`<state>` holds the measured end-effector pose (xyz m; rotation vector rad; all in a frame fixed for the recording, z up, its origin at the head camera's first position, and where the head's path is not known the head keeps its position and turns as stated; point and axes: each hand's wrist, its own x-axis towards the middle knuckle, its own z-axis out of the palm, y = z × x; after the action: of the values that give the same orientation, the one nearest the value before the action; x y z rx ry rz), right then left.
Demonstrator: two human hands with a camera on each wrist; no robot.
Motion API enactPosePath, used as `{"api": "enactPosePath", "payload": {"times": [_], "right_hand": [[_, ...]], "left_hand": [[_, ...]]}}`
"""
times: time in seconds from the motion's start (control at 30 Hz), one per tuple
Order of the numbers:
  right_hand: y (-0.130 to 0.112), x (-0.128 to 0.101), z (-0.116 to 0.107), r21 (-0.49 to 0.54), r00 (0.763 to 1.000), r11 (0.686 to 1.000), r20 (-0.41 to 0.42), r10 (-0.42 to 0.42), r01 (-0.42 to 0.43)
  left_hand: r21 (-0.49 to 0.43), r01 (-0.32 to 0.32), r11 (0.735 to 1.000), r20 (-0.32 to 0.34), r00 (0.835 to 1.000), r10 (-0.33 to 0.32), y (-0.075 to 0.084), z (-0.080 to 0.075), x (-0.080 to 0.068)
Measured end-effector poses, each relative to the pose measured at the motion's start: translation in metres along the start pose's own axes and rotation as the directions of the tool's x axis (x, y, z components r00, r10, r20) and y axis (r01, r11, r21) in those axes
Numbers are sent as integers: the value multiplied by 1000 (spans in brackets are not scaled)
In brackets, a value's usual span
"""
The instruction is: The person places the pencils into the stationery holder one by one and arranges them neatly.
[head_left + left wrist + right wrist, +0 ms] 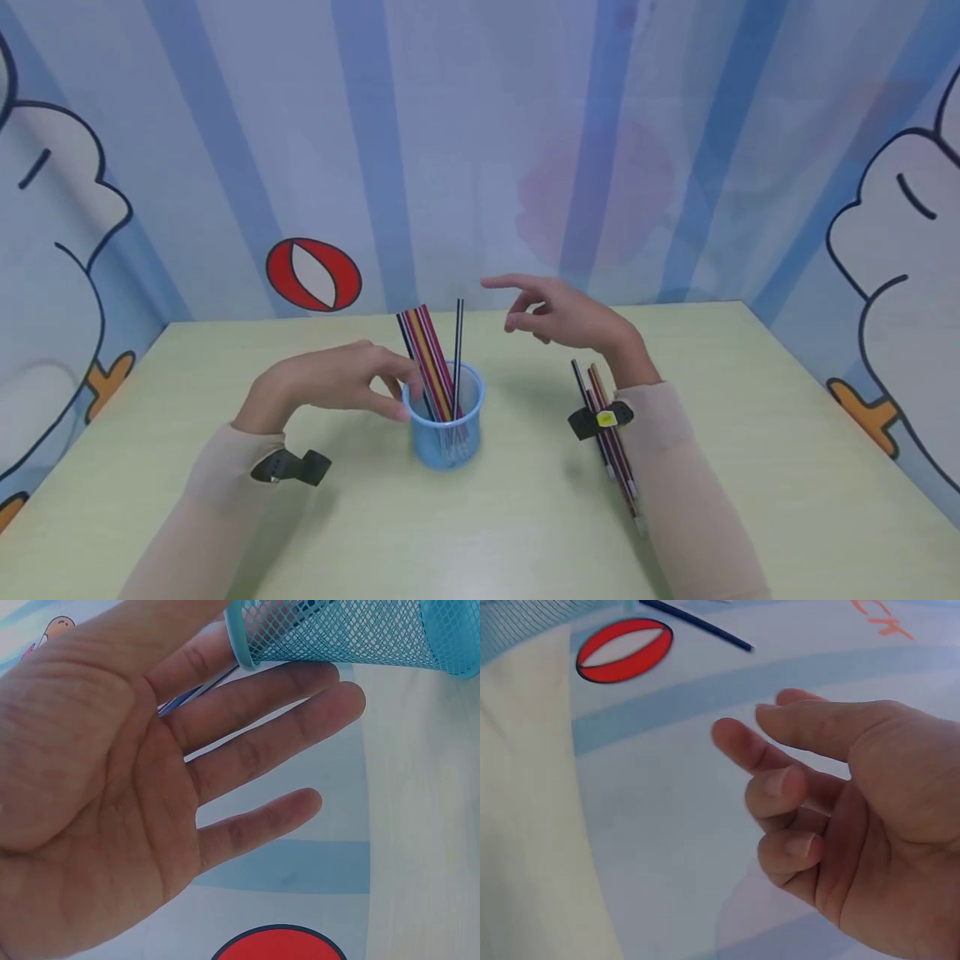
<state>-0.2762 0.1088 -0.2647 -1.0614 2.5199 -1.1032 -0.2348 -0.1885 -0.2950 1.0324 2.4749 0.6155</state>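
Observation:
A light-blue mesh pencil cup (446,442) stands upright on the table, a bundle of striped pencils (431,358) leaning left in it. One dark striped pencil (458,350) stands apart at the cup's right side. My left hand (337,375) pinches the cup's left rim between thumb and index finger. Its other fingers (255,757) stretch out beside the mesh wall in the left wrist view. My right hand (562,312) hovers beyond the cup to the right, holding nothing, its index finger pointing left and the others loosely bent.
More pencils (618,458) lie on the pale table (517,533) to the right, partly under my right forearm. A dark wrist strap (600,419) hangs over them. Behind the table rises a blue-striped backdrop (480,167) with cartoon figures.

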Motion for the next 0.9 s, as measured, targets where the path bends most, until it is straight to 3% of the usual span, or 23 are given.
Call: {"api": "enactPosePath", "payload": {"times": [0.13, 0.3, 0.57, 0.8, 0.9], "right_hand": [[12, -10, -15, -29, 998, 997, 12, 65, -65], [48, -14, -26, -54, 983, 986, 94, 160, -156], [81, -21, -28, -105, 920, 944, 210, 330, -314], [98, -18, -19, -191, 836, 853, 184, 517, -486], [102, -18, -13, -215, 817, 824, 147, 558, -525]], "left_hand": [[9, 14, 1000, -7, 1000, -14, 3, -2, 0], [11, 30, 999, -10, 1000, -30, 3, -3, 0], [-2, 17, 1000, -5, 1000, -17, 2, -2, 0], [-15, 15, 1000, -2, 1000, -15, 2, -1, -1], [-17, 13, 1000, -1, 1000, -13, 2, 0, -1]]}}
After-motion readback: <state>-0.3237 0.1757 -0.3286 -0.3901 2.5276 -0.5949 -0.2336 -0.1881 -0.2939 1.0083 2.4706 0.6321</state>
